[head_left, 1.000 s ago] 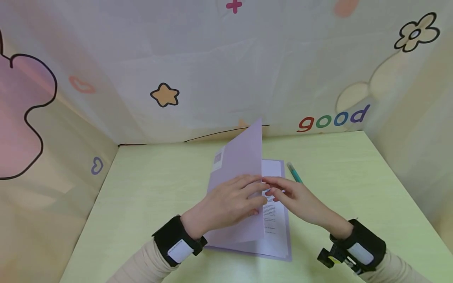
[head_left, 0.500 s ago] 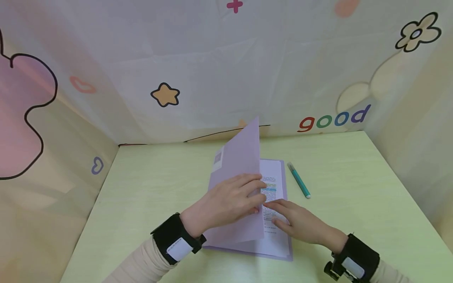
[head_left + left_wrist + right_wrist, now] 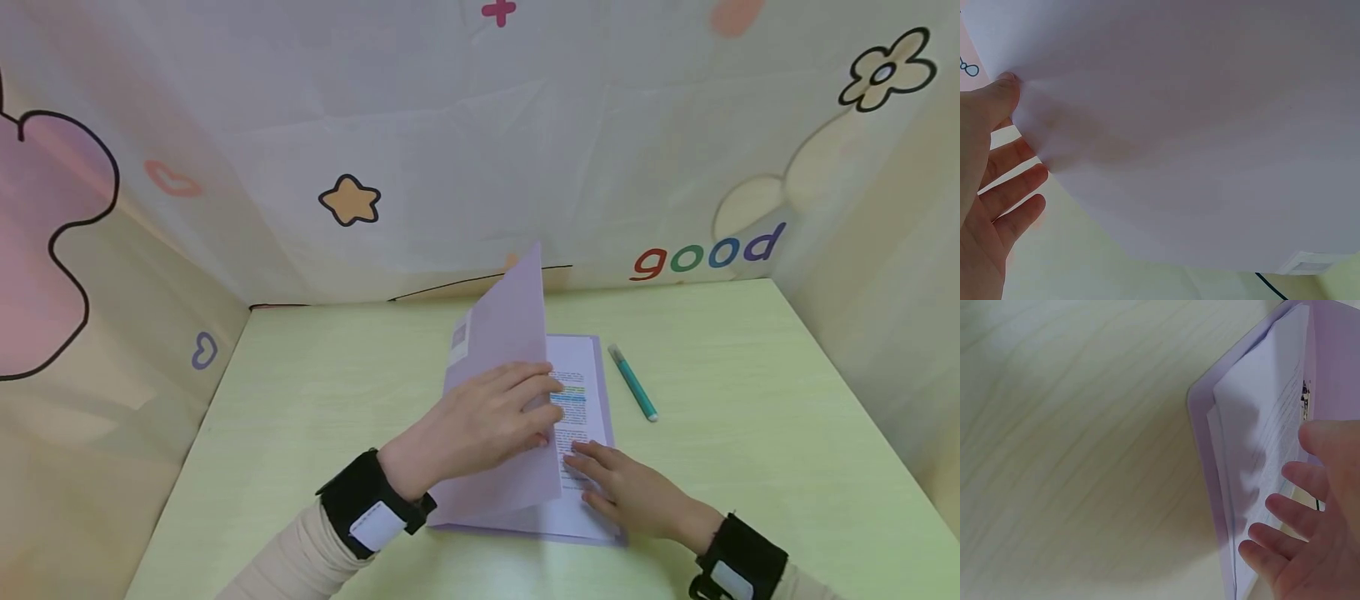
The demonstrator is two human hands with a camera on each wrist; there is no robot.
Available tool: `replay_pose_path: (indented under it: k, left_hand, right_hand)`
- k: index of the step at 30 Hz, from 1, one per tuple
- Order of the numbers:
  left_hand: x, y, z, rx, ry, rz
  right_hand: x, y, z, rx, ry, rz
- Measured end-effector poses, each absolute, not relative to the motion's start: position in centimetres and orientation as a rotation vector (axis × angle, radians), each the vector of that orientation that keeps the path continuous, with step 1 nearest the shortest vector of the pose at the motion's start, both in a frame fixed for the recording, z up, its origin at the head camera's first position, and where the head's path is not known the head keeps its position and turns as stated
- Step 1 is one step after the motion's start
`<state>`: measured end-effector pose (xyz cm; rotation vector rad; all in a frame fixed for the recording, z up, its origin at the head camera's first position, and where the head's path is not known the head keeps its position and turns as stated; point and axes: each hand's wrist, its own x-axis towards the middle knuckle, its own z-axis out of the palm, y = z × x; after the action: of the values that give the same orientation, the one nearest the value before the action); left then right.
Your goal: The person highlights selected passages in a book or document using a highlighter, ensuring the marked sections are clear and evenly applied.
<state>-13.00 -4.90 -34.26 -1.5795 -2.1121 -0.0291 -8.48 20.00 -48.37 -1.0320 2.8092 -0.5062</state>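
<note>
A lilac folder (image 3: 498,329) lies on the table with its cover standing partway up. My left hand (image 3: 487,421) holds the cover's free edge; in the left wrist view its thumb (image 3: 1005,97) presses the outer face while the fingers lie behind the edge. Inside is a stack of printed sheets (image 3: 577,354), with some lines highlighted in yellow and blue on the top one. My right hand (image 3: 637,492) hovers over the lower right of the sheets, fingers spread and holding nothing. The right wrist view shows a metal clip (image 3: 1305,397) along the folder's spine.
A teal marker (image 3: 633,383) with a grey cap lies right of the folder on the pale wood-grain table (image 3: 315,392). A printed curtain (image 3: 450,142) hangs behind the table and along both sides.
My right hand has drawn back from the cover's edge toward the lower right, uncovering the marker and the text. The cover, still in my left hand, has tilted slightly farther left.
</note>
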Motion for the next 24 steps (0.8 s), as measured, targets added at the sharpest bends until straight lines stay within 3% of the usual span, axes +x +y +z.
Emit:
replay_pose_path:
  k: [12, 24]
  left_hand:
    - [-13.1, -6.4, -33.2, -1.554, -2.142, -0.098]
    - [-12.1, -11.4, -31.9, -1.381, -2.192, -0.159]
  right_hand:
    - [-8.4, 20.0, -49.6, -1.041, 2.852, -0.431]
    - [-8.4, 20.2, -49.5, -1.039, 2.87, -0.432]
